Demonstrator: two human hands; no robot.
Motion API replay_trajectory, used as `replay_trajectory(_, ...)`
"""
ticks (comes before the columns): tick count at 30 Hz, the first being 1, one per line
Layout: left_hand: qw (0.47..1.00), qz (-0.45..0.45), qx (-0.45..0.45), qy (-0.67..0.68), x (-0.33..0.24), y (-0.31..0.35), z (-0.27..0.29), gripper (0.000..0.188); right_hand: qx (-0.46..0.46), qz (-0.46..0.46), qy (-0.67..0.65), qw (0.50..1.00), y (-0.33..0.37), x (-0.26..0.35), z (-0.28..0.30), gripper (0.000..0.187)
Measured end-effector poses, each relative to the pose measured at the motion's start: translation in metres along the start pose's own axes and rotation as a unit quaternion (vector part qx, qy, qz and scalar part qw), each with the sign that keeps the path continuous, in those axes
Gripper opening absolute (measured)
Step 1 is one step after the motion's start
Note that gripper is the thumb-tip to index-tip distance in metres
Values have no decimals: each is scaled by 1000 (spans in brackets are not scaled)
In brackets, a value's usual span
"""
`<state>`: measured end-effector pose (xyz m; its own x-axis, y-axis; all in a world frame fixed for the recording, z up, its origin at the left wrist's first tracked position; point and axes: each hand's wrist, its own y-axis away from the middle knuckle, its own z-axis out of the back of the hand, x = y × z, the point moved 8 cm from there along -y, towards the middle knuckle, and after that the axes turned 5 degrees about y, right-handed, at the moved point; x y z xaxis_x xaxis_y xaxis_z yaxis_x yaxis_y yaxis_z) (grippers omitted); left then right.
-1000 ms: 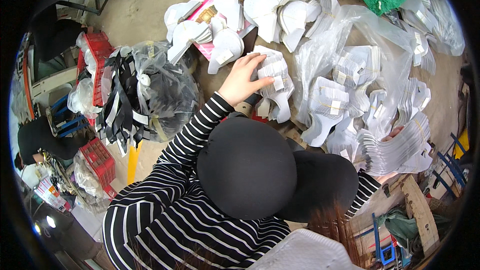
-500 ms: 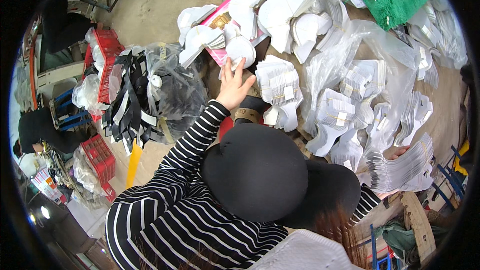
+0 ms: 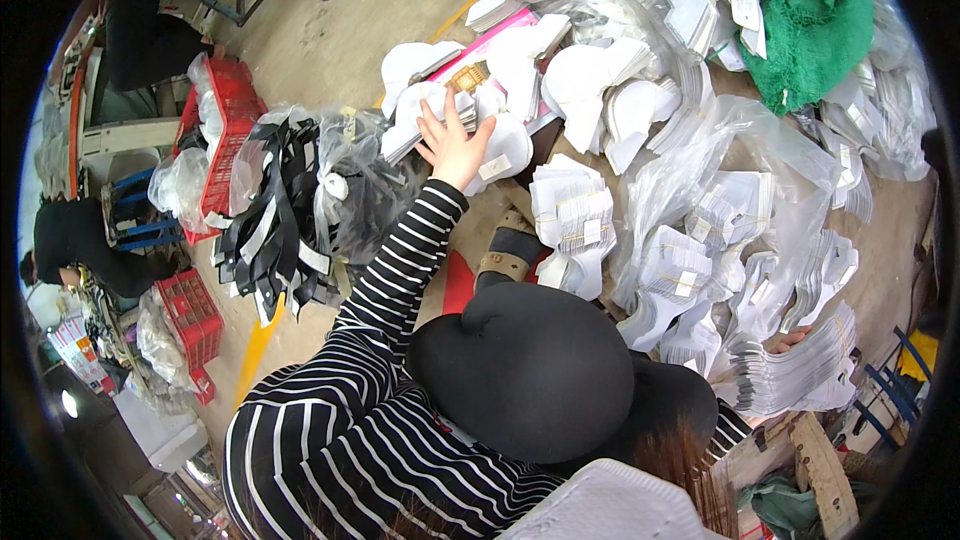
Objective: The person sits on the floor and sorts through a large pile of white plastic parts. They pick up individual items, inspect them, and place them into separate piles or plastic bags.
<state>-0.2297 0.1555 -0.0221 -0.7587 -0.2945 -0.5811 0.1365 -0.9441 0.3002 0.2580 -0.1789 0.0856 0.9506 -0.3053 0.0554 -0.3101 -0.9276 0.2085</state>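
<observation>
Loosely fanned, whitish, layered stack (image 3: 792,376)

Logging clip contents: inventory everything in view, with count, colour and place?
Bundled cutouts: many, white, centre to right
Fanned stack: one, white, lower right
Woven cloth: one, green, upper right
Plastic bags: several, clear, scattered
Printed package: one, pink, beneath cutouts
Strips: many, black, left
Crates: two, red, left
Co-workers: at least two, dark clothes, left
Knees: two, black, lower centre
Left hand: one, bare, at cutouts
Right hand: one, bare, holding fanned stack
</observation>
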Motion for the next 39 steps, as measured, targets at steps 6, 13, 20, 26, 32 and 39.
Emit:
replay_trajectory(6,992,-122,-30,-29,-57,-19,-17,95,8,-4,7,1000,0,-4,-3,53)
replay_trajectory(13,973,-226,4,44,-121,-38,-38,92,19,-10,5,1000,-2,-10,-8,52)
replay_trajectory(20,940,-321,55,107,-153,24,-36,82,8,-18,-20,1000,-6,-16,-6,53)
replay_trajectory(26,854,-239,437,147,-111,86,-69,72,27,-23,-36,999,-5,-21,-10,53)
replay_trajectory(32,889,-323,315,73,-92,119,-65,82,36,-71,-86,993,-12,-28,-11,51)
replay_trajectory(39,869,-381,276,150,-71,128,-43,60,-1,-33,-53,998,-12,-15,1,52)
